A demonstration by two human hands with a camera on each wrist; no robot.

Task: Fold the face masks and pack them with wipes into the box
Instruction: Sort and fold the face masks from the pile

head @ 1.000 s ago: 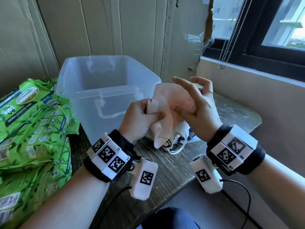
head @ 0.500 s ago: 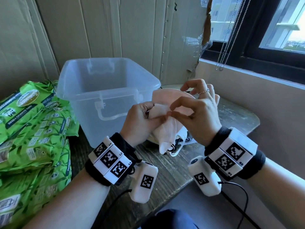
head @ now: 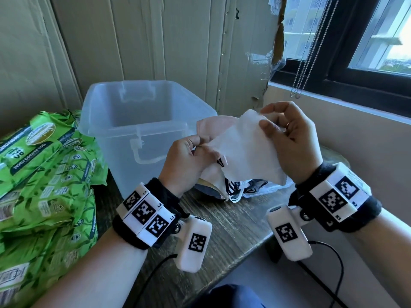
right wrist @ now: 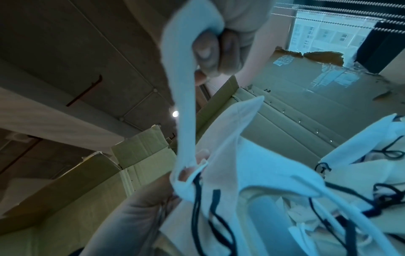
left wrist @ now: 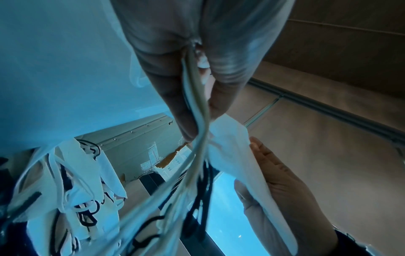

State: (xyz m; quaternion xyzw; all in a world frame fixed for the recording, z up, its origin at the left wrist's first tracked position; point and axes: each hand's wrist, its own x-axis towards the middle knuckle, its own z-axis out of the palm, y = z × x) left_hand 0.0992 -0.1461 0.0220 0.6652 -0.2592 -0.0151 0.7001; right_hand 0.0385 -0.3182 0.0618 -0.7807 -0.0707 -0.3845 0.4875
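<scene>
A white face mask (head: 246, 150) is stretched between both hands above the table, just right of the clear plastic box (head: 142, 121). My left hand (head: 189, 161) pinches its lower left end together with a pale pink mask (head: 213, 124) behind it. My right hand (head: 287, 138) pinches the white mask's upper right corner between thumb and forefinger. In the left wrist view the mask's edge (left wrist: 197, 97) runs between my thumb and fingers. The right wrist view shows the white mask (right wrist: 181, 97) hanging from my fingertips. Green wipe packs (head: 44, 174) lie at the left.
A heap of more masks (head: 244, 190) with black and white ear loops lies on the wooden table (head: 231, 230) under my hands. The box is open and looks empty. A wall and window sill close off the right side; cables hang from the wrist cameras.
My right hand has moved up and to the right, pulling the white mask out flat from my left hand. Half a second ago both hands pinched it close together.
</scene>
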